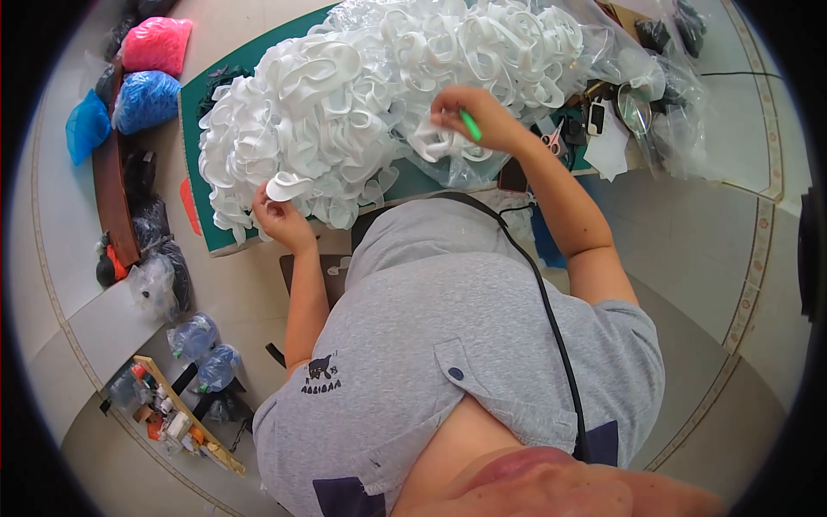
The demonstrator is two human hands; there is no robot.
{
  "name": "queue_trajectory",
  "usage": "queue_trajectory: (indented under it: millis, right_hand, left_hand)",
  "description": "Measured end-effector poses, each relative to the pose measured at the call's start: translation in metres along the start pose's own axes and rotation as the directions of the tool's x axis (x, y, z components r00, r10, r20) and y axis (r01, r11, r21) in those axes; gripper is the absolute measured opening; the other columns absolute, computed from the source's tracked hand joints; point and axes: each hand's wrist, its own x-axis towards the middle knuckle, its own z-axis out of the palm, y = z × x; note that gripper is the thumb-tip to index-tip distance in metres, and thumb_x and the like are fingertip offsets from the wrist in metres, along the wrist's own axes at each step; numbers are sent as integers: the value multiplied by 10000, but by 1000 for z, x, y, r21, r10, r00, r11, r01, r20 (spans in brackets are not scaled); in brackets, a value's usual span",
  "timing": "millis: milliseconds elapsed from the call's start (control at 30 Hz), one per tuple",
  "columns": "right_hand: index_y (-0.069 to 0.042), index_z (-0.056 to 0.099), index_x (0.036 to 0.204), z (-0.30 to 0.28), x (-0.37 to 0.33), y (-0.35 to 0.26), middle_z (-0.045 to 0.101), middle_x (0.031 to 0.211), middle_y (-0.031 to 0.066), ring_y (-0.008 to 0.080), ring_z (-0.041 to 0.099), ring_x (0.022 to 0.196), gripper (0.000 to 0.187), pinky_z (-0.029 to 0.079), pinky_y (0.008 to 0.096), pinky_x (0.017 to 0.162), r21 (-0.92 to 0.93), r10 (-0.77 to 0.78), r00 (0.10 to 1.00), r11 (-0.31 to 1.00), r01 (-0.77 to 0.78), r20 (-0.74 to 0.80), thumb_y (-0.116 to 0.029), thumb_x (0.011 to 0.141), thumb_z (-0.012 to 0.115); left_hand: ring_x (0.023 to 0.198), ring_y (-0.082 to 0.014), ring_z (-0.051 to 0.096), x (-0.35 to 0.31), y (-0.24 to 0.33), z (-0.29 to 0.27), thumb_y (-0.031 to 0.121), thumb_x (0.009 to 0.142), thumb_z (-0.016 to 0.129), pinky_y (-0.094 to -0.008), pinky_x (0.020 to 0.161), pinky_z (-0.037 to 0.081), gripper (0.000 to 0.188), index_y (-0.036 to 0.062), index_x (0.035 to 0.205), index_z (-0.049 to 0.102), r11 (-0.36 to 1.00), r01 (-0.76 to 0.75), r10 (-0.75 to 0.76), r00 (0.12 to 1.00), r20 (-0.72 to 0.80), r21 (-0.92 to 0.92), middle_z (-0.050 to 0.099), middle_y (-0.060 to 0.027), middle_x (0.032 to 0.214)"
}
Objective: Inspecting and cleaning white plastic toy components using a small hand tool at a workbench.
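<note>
Green table (193,146): it stood before me, heaped with white loops (323,108)
White piece (289,186): it sat at the heap's near left edge
Left hand (284,226): I pinched that piece in my fingertips
Right hand (482,119): I curled my fingers round a green tool (470,126), over the heap's near side

A curled white strip (289,186) is held near the white heap (323,108), a green tool (470,126) slantwise.
</note>
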Motion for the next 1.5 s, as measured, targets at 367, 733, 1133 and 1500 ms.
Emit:
queue_trajectory:
  millis: [367,733,1133,1500]
  right_hand:
    - [4,575,967,-28,-3,116,508,685,-10,67,470,553,364,427,240,479,412,600,584,800,-436,-547,-350,895,617]
    - [-30,559,909,0,-72,62,524,666,-2,93,521,591,504,436,233,542,640,582,723,725,-254,-371,-524,937,466]
    - [-12,583,944,47,-48,-68,665,909,92,150,619,845,92,481,273,774,600,175,926,797,66,-334,-35,872,635]
    - [-46,612,890,41,-42,-90,665,948,96,179,611,840,90,481,295,739,26,-203,875,971,238,-440,-14,827,668]
  left_hand:
    - [1003,-186,568,-40,20,84,244,948,546,-353,883,458,421,14,1273,412,857,513,-185,396,899,-50,617,-121,1049]
    - [782,-81,526,-75,-67,138,400,873,634,-245,728,436,420,3,1010,648,939,181,-284,-75,956,293,633,-13,885]
    - [969,-208,633,-42,137,71,263,972,493,-390,868,511,306,34,1157,579,437,823,-121,454,883,-364,640,-90,1092]
    - [1007,-179,603,-52,155,59,169,956,526,-383,889,504,241,29,1139,600,389,736,-4,602,798,-553,633,-81,1105]
